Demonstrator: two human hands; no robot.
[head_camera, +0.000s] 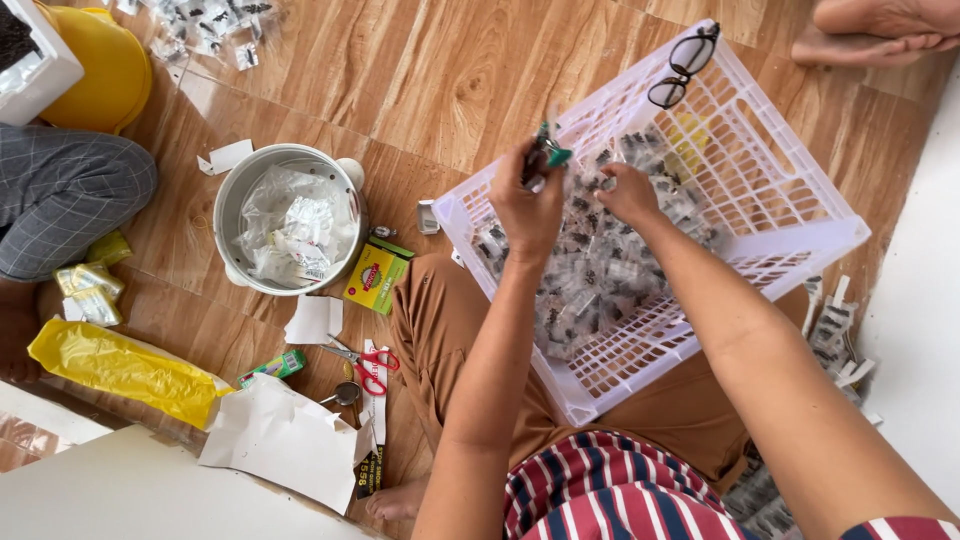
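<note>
Left hand (527, 205): curled tight over the crate, pinching a small green-handled tool (549, 152) at the fingertips, tip pointing up.
Right hand (629, 192): fingers bunched, gripping a small clear packet (604, 184) just beside the tool; hands close together, not quite touching.
Crate (790, 215): white plastic lattice, tilted across the lap, resting on tan trousers (440, 320).
Crate load (600, 280): heap of little clear sachets with dark contents, piled right under both hands.
Glasses (683, 66): black frames, hooked on the crate's far rim.
Pot (290, 220): grey metal, on the wooden floor left of the knee, stuffed with crumpled clear wrappers.
Green-yellow packet (375, 275): flat, rectangular, red mark on it, between pot and knee.
Scissors (368, 362): red handles, on the floor near the knee, lying by white paper scraps.
Yellow bag (120, 365): long, crinkled, at lower left.
Gold foil packs (88, 290): small stack above the yellow bag.
Loose sachets (832, 330): spilled on the floor right of the crate.
Other person: checked grey knee (65, 190) at left, bare foot (880, 30) top right, both well apart from the crate.
</note>
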